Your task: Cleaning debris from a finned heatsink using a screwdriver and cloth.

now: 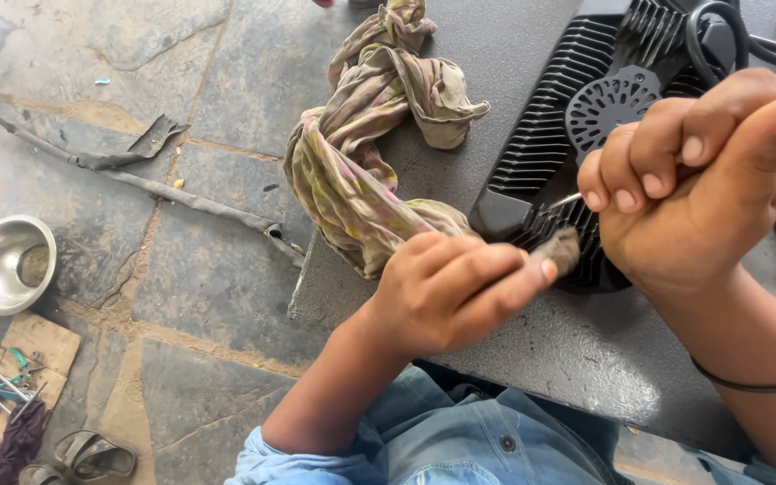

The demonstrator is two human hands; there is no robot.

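Black finned housing (pixel 545 157) remains on worktop (pixel 532 359); left hand (pixel 446 292) clamps a grimy brush (pixel 568 250), right hand (pixel 693 184) fisted on a thin metal tool (pixel 566 200); cleaning unfinished.

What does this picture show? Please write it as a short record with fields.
Place: dark work table on a stone floor
Left hand: left hand closed on a small dirty rag, pressed against the fins
Right hand: right hand closed on a thin metal tool, its tip at the fins
Worked item: black finned housing with a black cable
On table: crumpled cloth
On floor: steel bowl, sandals, small tools
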